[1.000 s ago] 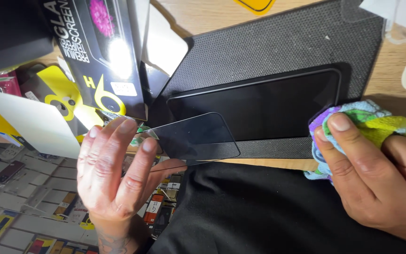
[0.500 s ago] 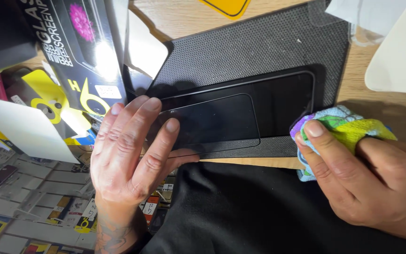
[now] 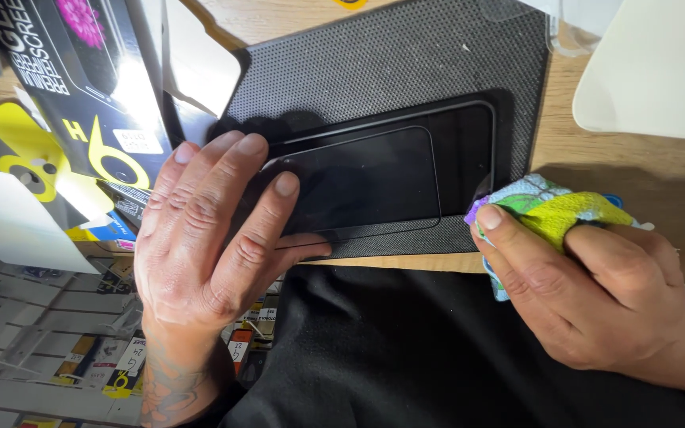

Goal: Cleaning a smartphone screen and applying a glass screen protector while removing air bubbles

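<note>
Two hands in view, both yours, working over a black textured mat (image 3: 406, 71) on a wooden tabletop (image 3: 620, 158).

Left hand (image 3: 208, 238): fingers spread and laid flat, tips pressing the near-left end of a dark glass screen protector (image 3: 366, 182). Thumb runs along the protector's near edge. The hand grips nothing; it rests open on the glass.

Screen protector: lies flat on top of a black phone (image 3: 465, 147), covering most of the screen from the left. A strip of the phone's screen shows uncovered at the right end. The phone lies lengthwise across the mat, close to the mat's near edge.

Right hand (image 3: 588, 285): closed around a bunched cloth (image 3: 552, 210), patterned in yellow, green and pale blue. Thumb on top of the cloth, fingers curled under it. The cloth sits just beside the phone's right end, at the mat's near-right corner; whether it touches the phone cannot be told.

Surroundings: black retail box (image 3: 81, 87) with yellow markings stands upright to the left, just behind your left hand. White curved object (image 3: 660, 71) at far right on the table. Dark fabric (image 3: 438, 357) covers the foreground between your wrists. Small packaged items (image 3: 33, 349) lie lower left, below table level.
</note>
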